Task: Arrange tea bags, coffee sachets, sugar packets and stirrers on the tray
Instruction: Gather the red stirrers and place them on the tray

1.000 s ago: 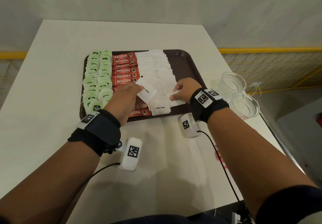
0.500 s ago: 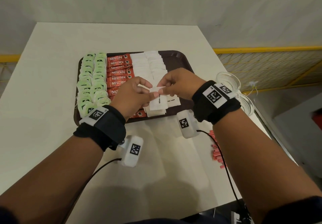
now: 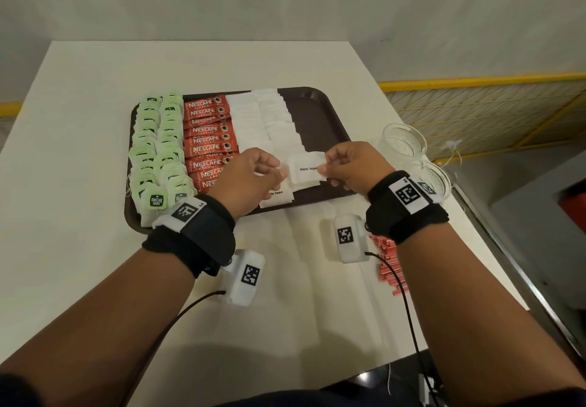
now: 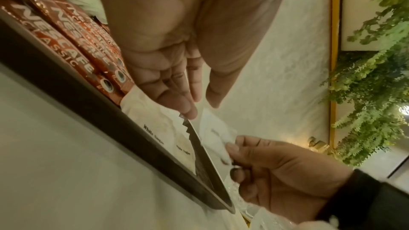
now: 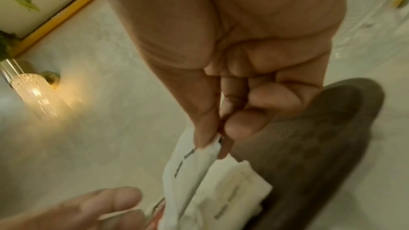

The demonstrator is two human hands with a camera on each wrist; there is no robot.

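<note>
A dark brown tray (image 3: 317, 121) holds green tea bags (image 3: 155, 159) at the left, then red coffee sachets (image 3: 209, 140), then two columns of white sugar packets (image 3: 263, 121). Above the tray's near edge, one white sugar packet (image 3: 304, 170) hangs level between both hands. My right hand (image 3: 323, 169) pinches its right end between thumb and fingers, as the right wrist view shows (image 5: 218, 137). My left hand (image 3: 280, 172) is at its left end. In the left wrist view its index tip touches the packet's serrated edge (image 4: 188, 123), with the thumb just above it.
Two clear glass cups (image 3: 402, 143) (image 3: 434, 178) stand right of the tray near the table's right edge. Several red stirrers (image 3: 388, 264) lie on the white table under my right forearm. The tray's right strip is bare.
A second ago only my left hand held the packet. The right hand then rose from the tray and took its other end. The packet has turned level and shifted slightly right.
</note>
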